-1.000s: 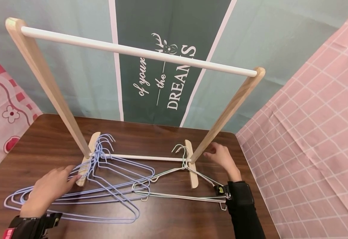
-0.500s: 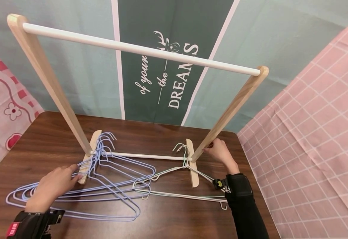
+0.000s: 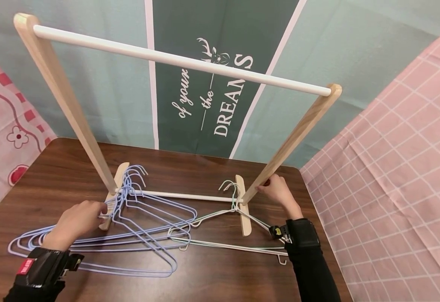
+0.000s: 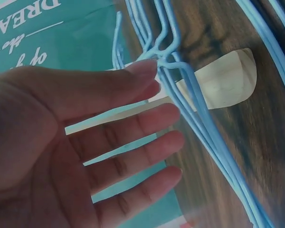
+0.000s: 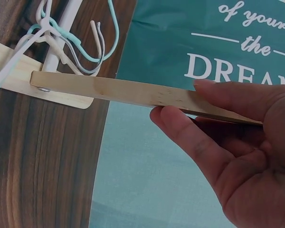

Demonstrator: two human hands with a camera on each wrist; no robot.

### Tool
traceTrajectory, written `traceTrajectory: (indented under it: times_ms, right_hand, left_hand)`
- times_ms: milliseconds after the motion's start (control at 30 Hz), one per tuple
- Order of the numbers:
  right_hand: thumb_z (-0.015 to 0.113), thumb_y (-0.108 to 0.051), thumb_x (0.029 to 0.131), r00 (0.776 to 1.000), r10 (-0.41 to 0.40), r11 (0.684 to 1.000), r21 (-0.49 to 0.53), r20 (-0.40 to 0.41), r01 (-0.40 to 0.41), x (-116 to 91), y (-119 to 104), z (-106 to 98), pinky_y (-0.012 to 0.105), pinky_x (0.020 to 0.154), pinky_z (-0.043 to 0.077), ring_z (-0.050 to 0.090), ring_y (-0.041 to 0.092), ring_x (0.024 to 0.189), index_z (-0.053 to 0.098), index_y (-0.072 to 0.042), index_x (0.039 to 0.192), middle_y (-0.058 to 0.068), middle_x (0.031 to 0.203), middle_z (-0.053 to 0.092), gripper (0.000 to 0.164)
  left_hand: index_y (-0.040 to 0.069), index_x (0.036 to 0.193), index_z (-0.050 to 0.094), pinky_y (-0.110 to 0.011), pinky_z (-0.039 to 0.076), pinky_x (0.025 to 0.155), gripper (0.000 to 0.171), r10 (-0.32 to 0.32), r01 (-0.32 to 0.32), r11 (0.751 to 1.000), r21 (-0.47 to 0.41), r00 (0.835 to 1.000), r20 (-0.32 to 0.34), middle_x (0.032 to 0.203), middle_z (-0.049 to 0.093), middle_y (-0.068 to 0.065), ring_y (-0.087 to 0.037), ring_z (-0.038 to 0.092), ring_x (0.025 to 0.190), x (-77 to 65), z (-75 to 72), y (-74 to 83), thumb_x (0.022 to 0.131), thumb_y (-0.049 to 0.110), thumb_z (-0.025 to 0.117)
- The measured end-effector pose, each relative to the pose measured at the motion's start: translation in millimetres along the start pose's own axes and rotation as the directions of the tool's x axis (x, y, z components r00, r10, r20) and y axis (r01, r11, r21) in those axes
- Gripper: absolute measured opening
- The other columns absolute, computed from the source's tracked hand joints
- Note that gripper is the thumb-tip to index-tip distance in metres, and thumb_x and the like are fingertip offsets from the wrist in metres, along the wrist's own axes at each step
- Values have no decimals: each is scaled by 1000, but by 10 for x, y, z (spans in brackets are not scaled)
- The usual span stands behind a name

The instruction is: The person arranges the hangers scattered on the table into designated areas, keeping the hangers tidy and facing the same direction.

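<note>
Fingers of the left hand [image 3: 78, 220]: thumb and forefinger drawn together at the necks of the blue hangers [image 3: 120, 201], in what looks like a pinch. Left wrist view shows the other three stretched out beside the wires. How many wires are caught, cannot tell.

Change, left: half a second ago the thumb stood apart from the forefinger at these same necks; now the tips meet.

Change, right: a second ago the right hand [image 3: 278, 193] was just beside the right upright [image 3: 293, 142]; now it grasps that wood, thumb on one face, fingers on the other.

Meaning, as I judge it: work has gone from reaching to holding. One hand has hanger wire, the other has the frame, probably to keep it steady. The hangers themselves look barely shifted.

Positions: blue hangers lie overlapped on the tabletop [image 3: 235, 279], necks bunched over the left foot [image 3: 121, 174] and the near end of the lower rail [image 3: 182, 196]. Pale hangers [image 3: 227, 246] lie to the right, necks by the right foot [image 3: 246, 224], partly under the right forearm. Upper rail [image 3: 182, 61] spans well above them all; every hanger in view is down low.
</note>
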State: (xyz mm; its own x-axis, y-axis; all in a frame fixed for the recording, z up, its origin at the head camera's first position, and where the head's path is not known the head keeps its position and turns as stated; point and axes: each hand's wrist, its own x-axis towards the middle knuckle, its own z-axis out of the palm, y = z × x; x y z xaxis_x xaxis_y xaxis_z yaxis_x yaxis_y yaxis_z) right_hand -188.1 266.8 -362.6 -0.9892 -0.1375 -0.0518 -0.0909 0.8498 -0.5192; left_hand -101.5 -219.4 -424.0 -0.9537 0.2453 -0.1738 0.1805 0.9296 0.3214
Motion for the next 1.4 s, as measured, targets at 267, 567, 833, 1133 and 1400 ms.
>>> traceTrajectory:
  times_ms: [267, 567, 833, 1133, 1400]
  right_hand:
    - [67, -8, 82, 1000, -6, 1000, -11, 4, 6, -1, 3, 9, 31, 52, 45, 61, 24, 65, 61, 8, 98, 19, 82, 63, 24]
    - [67, -8, 82, 1000, -7, 1000, -20, 4, 8, 6, -7, 3, 31, 52, 46, 61, 23, 65, 61, 8, 98, 20, 82, 63, 23]
    - [66, -8, 82, 1000, 6, 1000, -15, 10, -6, 3, -15, -1, 31, 52, 46, 61, 23, 65, 61, 9, 98, 21, 83, 63, 24]
    - [66, -7, 82, 1000, 5, 1000, -12, 8, -5, 2, -5, 4, 31, 52, 46, 61, 24, 65, 61, 8, 99, 20, 83, 63, 23]
    - [66, -7, 82, 1000, 13, 1000, -13, 12, -12, 21, 0, 8, 30, 52, 45, 60, 22, 64, 61, 8, 97, 20, 81, 63, 22]
  left_hand:
    - [5, 78, 59, -40, 41, 49, 8, -14, 15, 1000, -17, 999, 47, 72, 58, -8, -22, 52, 60, 102, 81, -52, 73, 5, 65]
    - [9, 69, 51, -35, 35, 46, 13, -3, 4, 999, -37, 1000, 13, 66, 49, -2, -19, 44, 57, 149, 173, -98, 69, 6, 64]
    - [9, 67, 48, -33, 33, 46, 20, 1, -2, 999, -33, 1000, -3, 63, 46, -1, -18, 43, 56, 182, 191, -70, 69, 4, 66]
    - [9, 67, 46, -37, 36, 47, 19, 13, -13, 999, -30, 1000, -18, 63, 46, -3, -20, 45, 56, 190, 193, -48, 72, 3, 64]
    - [7, 71, 48, -41, 39, 48, 15, 0, 0, 1000, -13, 999, 34, 65, 49, -6, -23, 47, 58, 190, 162, -39, 71, 1, 62]
